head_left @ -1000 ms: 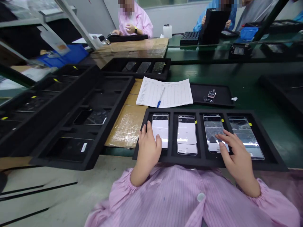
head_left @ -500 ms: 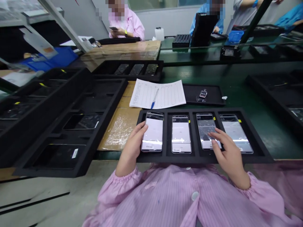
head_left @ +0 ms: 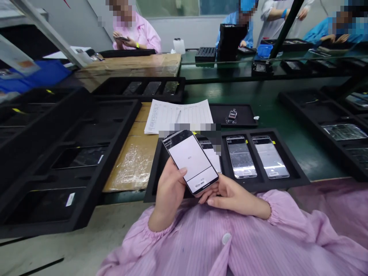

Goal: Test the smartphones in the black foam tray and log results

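My left hand [head_left: 170, 190] grips a smartphone [head_left: 192, 157] by its left edge, thumb on the lit white screen. The phone is tilted and raised above the near black tray [head_left: 297, 174]. My right hand [head_left: 234, 196] is at the phone's lower edge, its curled fingers partly hidden beneath and seeming to support it. In the tray behind, a second lit phone [head_left: 215, 156] is partly covered by the raised one. To its right lie a third phone [head_left: 241, 158] and a fourth phone [head_left: 271, 158], screens lit, with yellow tabs beside them.
Papers [head_left: 152, 122] with a pen [head_left: 178, 115] lie behind the tray, beside a shallow black tray [head_left: 244, 122] holding a small clear-and-metal piece [head_left: 231, 116]. Larger phone trays stand left [head_left: 119, 140] and right [head_left: 301, 115]. Several co-workers sit or stand across the bench.
My left hand has lifted the leftmost phone out of its slot and tilted it. My right hand has moved left from the third phone to the raised phone's lower edge. The view has shifted right.
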